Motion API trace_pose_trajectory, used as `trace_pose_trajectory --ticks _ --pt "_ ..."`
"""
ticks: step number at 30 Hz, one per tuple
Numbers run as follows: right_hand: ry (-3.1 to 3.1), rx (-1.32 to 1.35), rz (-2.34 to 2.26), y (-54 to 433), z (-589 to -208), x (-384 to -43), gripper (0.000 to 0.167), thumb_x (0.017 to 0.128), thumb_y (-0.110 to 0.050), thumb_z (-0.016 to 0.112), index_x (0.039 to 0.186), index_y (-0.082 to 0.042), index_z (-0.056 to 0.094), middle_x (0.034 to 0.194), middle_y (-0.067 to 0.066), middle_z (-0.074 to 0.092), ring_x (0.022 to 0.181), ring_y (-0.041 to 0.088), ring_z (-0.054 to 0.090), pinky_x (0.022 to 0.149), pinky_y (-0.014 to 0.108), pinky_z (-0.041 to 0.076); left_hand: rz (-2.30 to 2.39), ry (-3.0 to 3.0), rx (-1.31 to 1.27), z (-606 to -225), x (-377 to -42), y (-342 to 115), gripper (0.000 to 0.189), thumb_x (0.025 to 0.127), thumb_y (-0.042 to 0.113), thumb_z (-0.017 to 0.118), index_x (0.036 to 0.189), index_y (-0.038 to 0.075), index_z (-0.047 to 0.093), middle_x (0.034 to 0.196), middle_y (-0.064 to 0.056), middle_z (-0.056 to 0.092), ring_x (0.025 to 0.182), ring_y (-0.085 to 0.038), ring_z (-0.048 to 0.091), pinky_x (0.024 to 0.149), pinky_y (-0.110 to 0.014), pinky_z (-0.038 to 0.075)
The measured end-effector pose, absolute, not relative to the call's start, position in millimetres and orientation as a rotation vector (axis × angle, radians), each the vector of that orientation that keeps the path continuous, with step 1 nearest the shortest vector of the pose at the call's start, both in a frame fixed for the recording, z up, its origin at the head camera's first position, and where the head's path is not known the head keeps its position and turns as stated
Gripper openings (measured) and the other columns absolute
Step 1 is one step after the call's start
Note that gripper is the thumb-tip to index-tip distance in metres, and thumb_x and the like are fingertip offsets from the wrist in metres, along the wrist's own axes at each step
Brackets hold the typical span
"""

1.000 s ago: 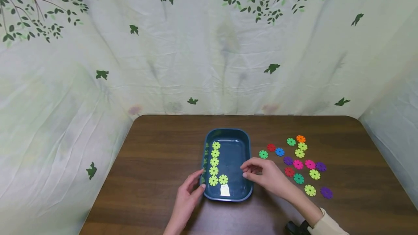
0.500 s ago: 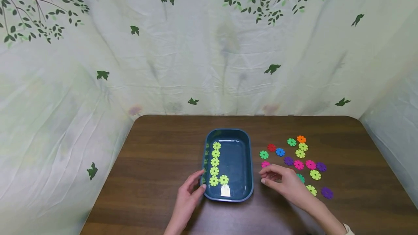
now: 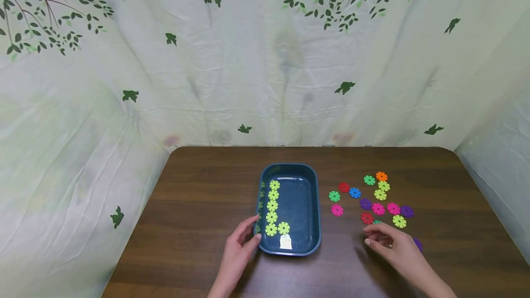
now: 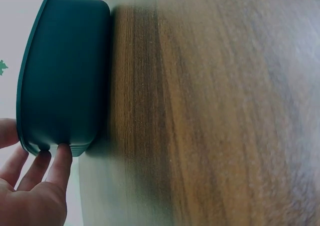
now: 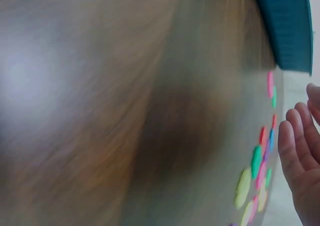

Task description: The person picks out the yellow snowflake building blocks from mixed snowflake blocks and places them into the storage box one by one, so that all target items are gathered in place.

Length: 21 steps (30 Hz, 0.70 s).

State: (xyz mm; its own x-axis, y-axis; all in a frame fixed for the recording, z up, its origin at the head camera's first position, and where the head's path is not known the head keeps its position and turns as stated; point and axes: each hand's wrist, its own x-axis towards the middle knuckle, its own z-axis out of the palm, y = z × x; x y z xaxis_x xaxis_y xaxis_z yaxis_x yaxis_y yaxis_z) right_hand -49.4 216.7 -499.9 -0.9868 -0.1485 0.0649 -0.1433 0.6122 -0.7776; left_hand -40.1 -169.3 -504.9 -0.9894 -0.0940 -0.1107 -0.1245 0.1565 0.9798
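Observation:
A dark blue tray (image 3: 299,206) sits on the table. Inside it, several yellow-green flower-shaped discs (image 3: 272,205) form a column along the left wall, with one more (image 3: 283,228) beside the lowest. My left hand (image 3: 233,254) holds the tray's left side, thumb at the rim and fingers against the outer wall (image 4: 65,71). Over the table right of the tray, my right hand (image 3: 393,247) hovers with loosely bent fingers and nothing in them. It covers part of a green disc (image 3: 377,221) and a purple disc (image 3: 417,244); a yellow-green disc (image 5: 243,188) shows in the right wrist view.
Loose discs lie scattered right of the tray, among them a pink disc (image 3: 337,210), a blue disc (image 3: 354,192), a red disc (image 3: 366,218) and an orange disc (image 3: 382,176). The brown wooden table (image 3: 207,187) ends at a printed cloth (image 3: 265,68) behind.
My right hand has moved from the tray's right rim out to the right over the table, uncovering the pink and red discs. My left hand and the tray have stayed put.

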Motion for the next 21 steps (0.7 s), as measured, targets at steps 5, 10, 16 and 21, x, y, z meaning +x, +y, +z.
trace_pose_trajectory --ticks 5,10,16,21 --pt "2.916 -0.159 -1.238 232.7 -502.9 -41.7 0.023 0.084 -0.016 0.079 0.106 -0.019 0.070 0.092 -0.011 0.068 0.082 0.002 0.061 0.070 0.025 0.054 2.002 2.374 -0.237 -504.6 -40.4 -169.0 0.041 0.091 0.008 0.068 0.131 0.018 0.063 0.140 -0.005 0.054 0.127 -0.030 0.050 0.107 -0.050 0.038" --pt "2.945 -0.105 -1.123 246.5 -505.6 -38.2 0.025 0.085 -0.017 0.078 0.108 -0.020 0.070 0.098 -0.008 0.067 0.081 0.005 0.061 0.067 0.025 0.054 2.000 2.384 -0.236 -504.7 -39.9 -168.5 0.041 0.091 0.008 0.068 0.131 0.018 0.063 0.139 -0.005 0.054 0.127 -0.031 0.051 0.107 -0.050 0.038" --pt "2.969 -0.082 -1.003 256.7 -507.2 -35.9 0.028 0.084 -0.011 0.078 0.110 -0.017 0.069 0.103 -0.002 0.065 0.079 0.010 0.063 0.067 0.029 0.055 2.003 2.384 -0.234 -504.5 -39.8 -169.0 0.041 0.091 0.008 0.069 0.131 0.018 0.063 0.139 -0.006 0.054 0.128 -0.032 0.050 0.107 -0.050 0.038" --pt "2.964 -0.082 -0.957 264.6 -511.4 -38.6 0.028 0.084 -0.012 0.078 0.110 -0.014 0.069 0.106 0.004 0.065 0.085 0.021 0.066 0.069 0.042 0.056 1.999 2.384 -0.240 -504.5 -40.1 -168.6 0.042 0.091 0.010 0.069 0.132 0.018 0.063 0.140 -0.005 0.054 0.129 -0.032 0.049 0.107 -0.051 0.037"
